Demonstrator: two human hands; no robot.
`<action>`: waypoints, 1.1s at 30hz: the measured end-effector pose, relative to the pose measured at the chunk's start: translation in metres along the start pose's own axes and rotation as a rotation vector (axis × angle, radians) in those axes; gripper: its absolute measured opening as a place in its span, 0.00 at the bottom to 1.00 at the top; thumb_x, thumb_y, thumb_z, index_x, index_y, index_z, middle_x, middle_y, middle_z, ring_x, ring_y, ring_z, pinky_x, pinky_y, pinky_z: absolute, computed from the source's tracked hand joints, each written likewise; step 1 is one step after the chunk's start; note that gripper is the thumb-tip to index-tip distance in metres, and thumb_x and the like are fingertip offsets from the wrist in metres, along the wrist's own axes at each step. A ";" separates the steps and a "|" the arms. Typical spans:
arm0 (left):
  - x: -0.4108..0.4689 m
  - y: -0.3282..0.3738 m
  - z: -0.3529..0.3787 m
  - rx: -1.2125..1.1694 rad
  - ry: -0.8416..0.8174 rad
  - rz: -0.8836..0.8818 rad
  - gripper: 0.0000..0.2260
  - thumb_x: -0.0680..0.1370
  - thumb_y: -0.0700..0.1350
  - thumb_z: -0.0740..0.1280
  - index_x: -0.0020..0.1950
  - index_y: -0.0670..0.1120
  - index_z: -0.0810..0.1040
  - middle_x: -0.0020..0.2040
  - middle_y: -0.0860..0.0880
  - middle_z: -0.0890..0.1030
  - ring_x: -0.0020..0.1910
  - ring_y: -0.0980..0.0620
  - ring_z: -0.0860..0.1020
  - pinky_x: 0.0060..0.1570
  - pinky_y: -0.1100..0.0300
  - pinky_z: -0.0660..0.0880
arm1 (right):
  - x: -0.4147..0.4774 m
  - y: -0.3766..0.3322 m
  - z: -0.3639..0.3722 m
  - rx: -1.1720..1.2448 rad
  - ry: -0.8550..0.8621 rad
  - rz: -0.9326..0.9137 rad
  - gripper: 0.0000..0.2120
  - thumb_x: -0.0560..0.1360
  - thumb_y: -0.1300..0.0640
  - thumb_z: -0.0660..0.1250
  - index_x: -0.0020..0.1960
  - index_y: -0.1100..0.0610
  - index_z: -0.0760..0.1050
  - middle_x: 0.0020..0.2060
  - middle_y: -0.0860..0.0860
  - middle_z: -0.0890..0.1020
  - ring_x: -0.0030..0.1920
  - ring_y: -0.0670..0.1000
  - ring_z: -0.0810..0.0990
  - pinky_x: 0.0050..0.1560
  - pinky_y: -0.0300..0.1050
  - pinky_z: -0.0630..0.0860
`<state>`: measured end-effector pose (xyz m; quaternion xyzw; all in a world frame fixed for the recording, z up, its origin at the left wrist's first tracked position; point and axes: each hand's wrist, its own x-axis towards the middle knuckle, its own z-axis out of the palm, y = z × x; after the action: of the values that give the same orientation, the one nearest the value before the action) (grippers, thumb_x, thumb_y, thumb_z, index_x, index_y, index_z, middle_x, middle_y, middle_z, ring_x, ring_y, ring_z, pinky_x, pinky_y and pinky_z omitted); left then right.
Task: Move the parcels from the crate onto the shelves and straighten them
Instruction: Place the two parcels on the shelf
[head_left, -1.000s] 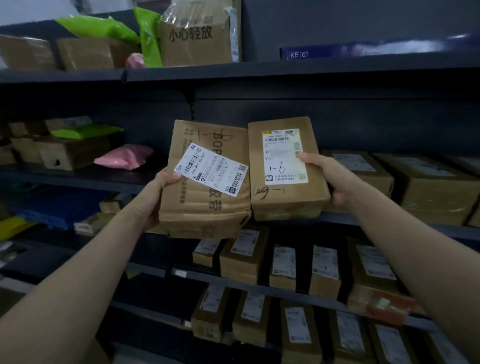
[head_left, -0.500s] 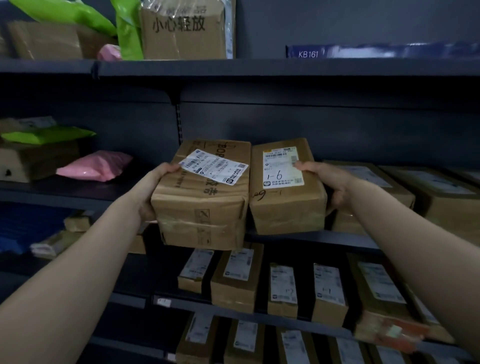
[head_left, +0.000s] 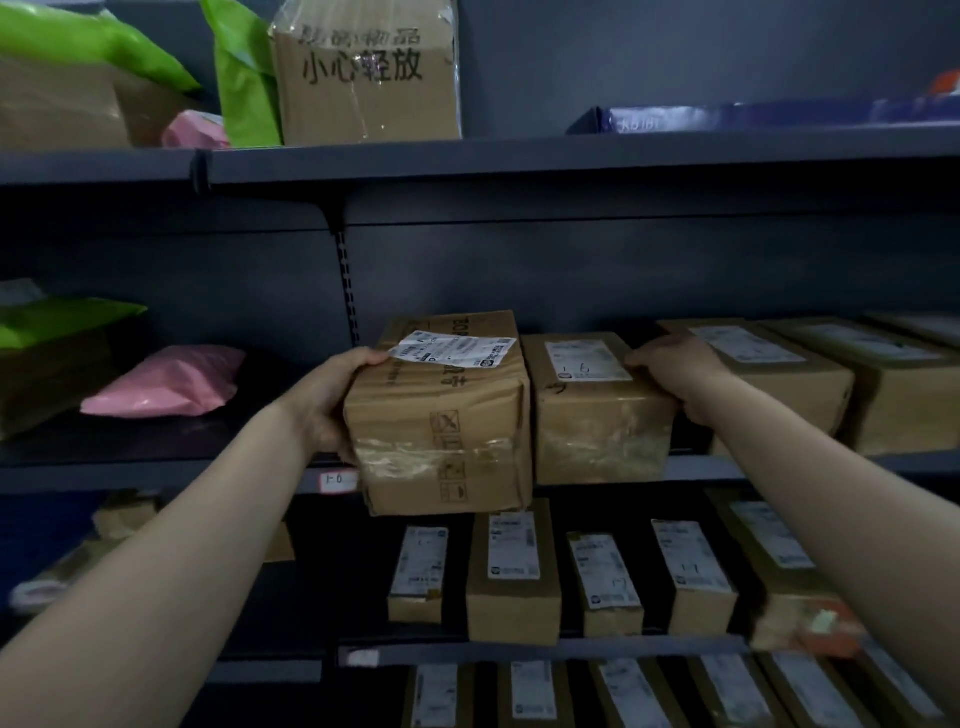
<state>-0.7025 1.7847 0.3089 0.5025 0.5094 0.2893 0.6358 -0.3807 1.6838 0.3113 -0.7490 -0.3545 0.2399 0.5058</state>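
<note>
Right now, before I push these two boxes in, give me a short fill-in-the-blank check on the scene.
1. Of the two held boxes, the left hand grips the ____ one.
2. The right hand holds the small box, which lies to the ____ of the big box.
3. The bag lying left of the big box is ____ in colour.
Missing words: big; right; pink.
</note>
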 end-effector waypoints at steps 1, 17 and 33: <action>-0.003 0.003 0.003 0.032 0.011 0.013 0.15 0.70 0.57 0.68 0.47 0.46 0.78 0.42 0.44 0.81 0.42 0.45 0.78 0.50 0.50 0.73 | -0.005 -0.001 0.001 -0.039 0.050 -0.055 0.24 0.75 0.54 0.70 0.68 0.61 0.72 0.61 0.57 0.78 0.53 0.56 0.78 0.49 0.44 0.74; -0.040 -0.026 0.064 1.453 0.288 0.957 0.32 0.75 0.55 0.67 0.75 0.53 0.57 0.73 0.50 0.63 0.72 0.45 0.60 0.69 0.40 0.56 | -0.059 -0.001 0.028 -0.750 -0.110 -0.263 0.37 0.69 0.33 0.68 0.74 0.40 0.61 0.77 0.47 0.52 0.75 0.61 0.50 0.72 0.59 0.56; 0.055 0.006 0.037 1.398 0.360 0.834 0.34 0.75 0.50 0.69 0.76 0.55 0.57 0.76 0.51 0.60 0.74 0.46 0.59 0.71 0.43 0.51 | 0.019 0.001 0.053 -0.878 -0.114 -0.414 0.38 0.71 0.38 0.69 0.76 0.39 0.56 0.77 0.51 0.53 0.74 0.62 0.48 0.73 0.58 0.48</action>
<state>-0.6498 1.8229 0.2938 0.8751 0.4373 0.1941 -0.0731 -0.4064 1.7294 0.2909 -0.7910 -0.5908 0.0030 0.1589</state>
